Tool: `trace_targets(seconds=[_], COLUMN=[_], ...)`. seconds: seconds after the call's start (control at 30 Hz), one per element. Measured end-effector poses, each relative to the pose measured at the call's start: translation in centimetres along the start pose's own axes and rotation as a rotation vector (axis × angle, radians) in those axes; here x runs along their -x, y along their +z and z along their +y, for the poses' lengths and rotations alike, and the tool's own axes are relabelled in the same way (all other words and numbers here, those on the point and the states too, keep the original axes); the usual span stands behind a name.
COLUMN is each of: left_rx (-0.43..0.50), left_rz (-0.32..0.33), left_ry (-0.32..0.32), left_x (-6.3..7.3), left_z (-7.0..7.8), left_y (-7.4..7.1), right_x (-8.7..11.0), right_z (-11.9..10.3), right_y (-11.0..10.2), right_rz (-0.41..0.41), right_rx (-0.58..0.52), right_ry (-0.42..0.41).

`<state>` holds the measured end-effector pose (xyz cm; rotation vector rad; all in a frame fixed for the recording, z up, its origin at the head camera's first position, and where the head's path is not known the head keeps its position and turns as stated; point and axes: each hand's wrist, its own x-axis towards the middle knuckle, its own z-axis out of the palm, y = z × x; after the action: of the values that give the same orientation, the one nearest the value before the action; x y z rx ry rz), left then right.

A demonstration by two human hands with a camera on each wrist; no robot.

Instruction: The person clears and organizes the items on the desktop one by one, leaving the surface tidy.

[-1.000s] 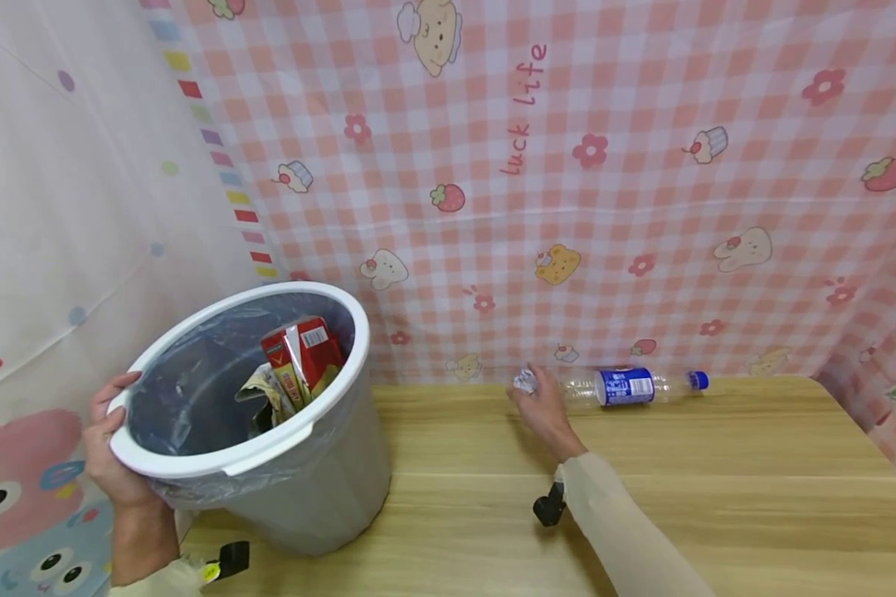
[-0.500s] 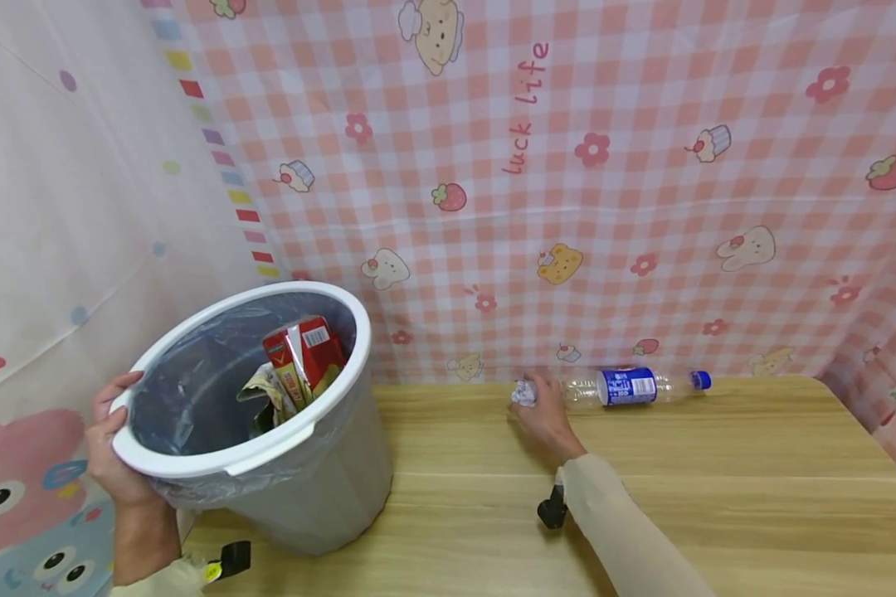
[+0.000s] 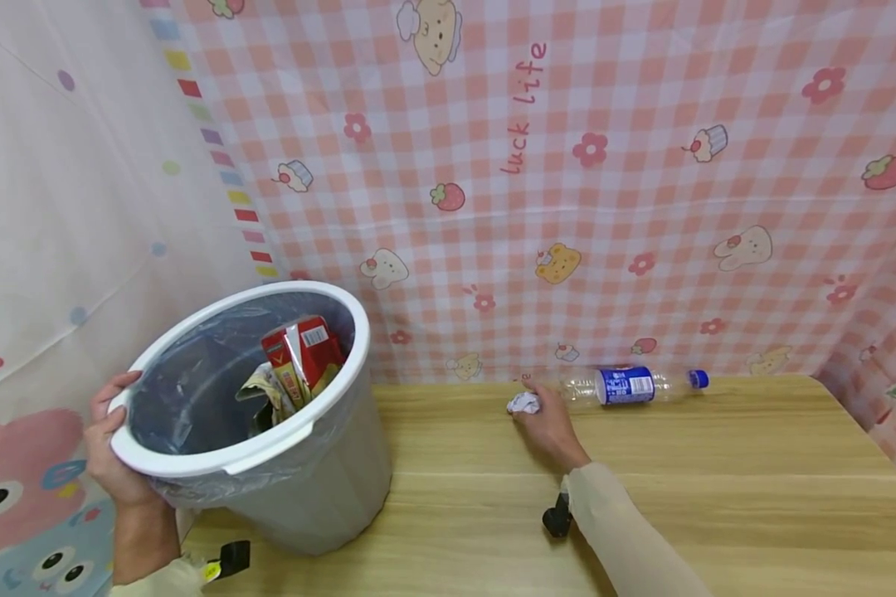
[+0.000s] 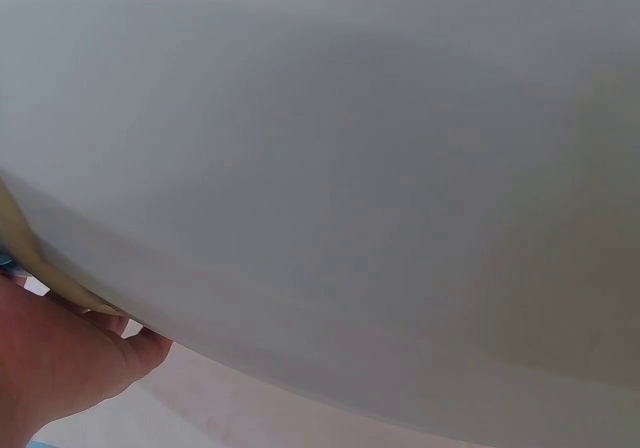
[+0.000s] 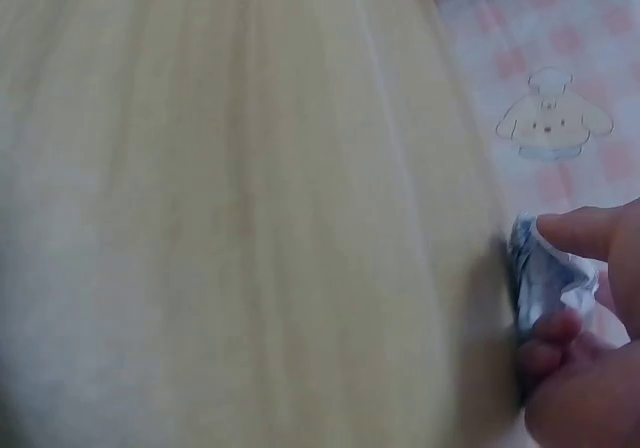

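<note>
A white waste bin (image 3: 254, 464) with a plastic liner stands tilted at the left end of the wooden table (image 3: 717, 497); a red carton (image 3: 302, 356) and crumpled wrappers lie inside. My left hand (image 3: 112, 448) grips the bin's rim on its left side; the left wrist view is filled by the bin's wall (image 4: 350, 168). My right hand (image 3: 545, 423) pinches a small crumpled white paper ball (image 3: 523, 403) on the table near the back edge; the right wrist view shows fingers curled on the paper ball (image 5: 545, 278).
A clear plastic bottle (image 3: 627, 386) with a blue label and blue cap lies on its side along the back edge, just right of my right hand. A pink checked cloth (image 3: 567, 191) hangs behind the table.
My right hand has closed on the paper ball and drawn it slightly toward me, away from the bottle. The left hand and bin have not moved.
</note>
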<state>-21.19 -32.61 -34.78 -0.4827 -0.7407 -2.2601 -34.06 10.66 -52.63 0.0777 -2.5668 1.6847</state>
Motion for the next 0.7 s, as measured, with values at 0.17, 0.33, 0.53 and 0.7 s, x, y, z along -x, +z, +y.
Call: trace_targets(seconds=[0.17, 0.33, 0.53, 0.7], left_rx=[-0.038, -0.056, -0.061, -0.043], left_rz=[0.033, 0.055, 0.071, 0.073], left_ry=[0.014, 0.021, 0.024, 0.018], left_x=[-0.2, -0.3, -0.1, 0.0], left_z=[0.0, 0.0, -0.1, -0.2], left_y=[0.4, 0.6, 0.6, 0.5], right_x=[0.2, 0.4, 1.0, 1.4], right_z=[0.8, 1.1, 1.4, 1.7], right_y=[-0.3, -0.1, 0.3, 0.2], right_rz=[0.015, 0.037, 0.054, 0.068], right_rx=[-0.03, -0.077, -0.059, -0.095], right_ry=[0.013, -0.024, -0.032, -0.01])
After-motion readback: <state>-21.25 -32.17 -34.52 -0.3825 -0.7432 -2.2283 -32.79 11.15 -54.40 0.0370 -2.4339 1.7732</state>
